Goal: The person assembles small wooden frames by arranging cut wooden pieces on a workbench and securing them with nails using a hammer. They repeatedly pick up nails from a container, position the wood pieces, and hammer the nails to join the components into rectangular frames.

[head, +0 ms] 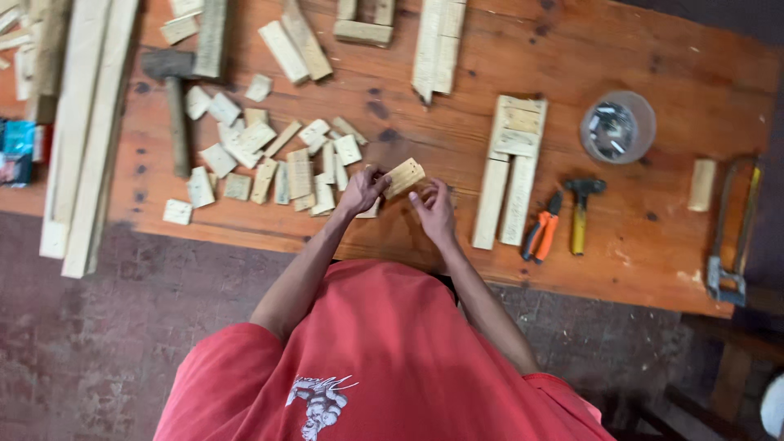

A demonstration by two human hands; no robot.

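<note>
Long pale wooden planks (pixel 82 131) lay along the left edge of the worn reddish wooden workbench (pixel 670 73), out of the working area. Just right of them a heavy grey-headed mallet (pixel 173 98) rested with its handle pointing toward the person. A scattered heap of small pale wood offcuts (pixel 269 159) lay beside it, close enough to pick from.

The left hand (pixel 362 192) was closed in a pinch on the near end of a small rectangular pale wood block (pixel 405 176), which it held tilted just above the bench at the heap's right edge, seemingly turned up for inspection. The right hand (pixel 433 210) was half open beside it, fingertips near the block's lower edge; whether they touched it could not be told.

Further right lay a joined piece of pale slats (pixel 510 175), then orange-handled pliers (pixel 541 233) and a small yellow-handled hammer (pixel 581 212), side by side within reach. A round clear container of small metal parts (pixel 617 126) sat behind them, and a metal-framed hacksaw (pixel 732 233) lay at the far right.
</note>
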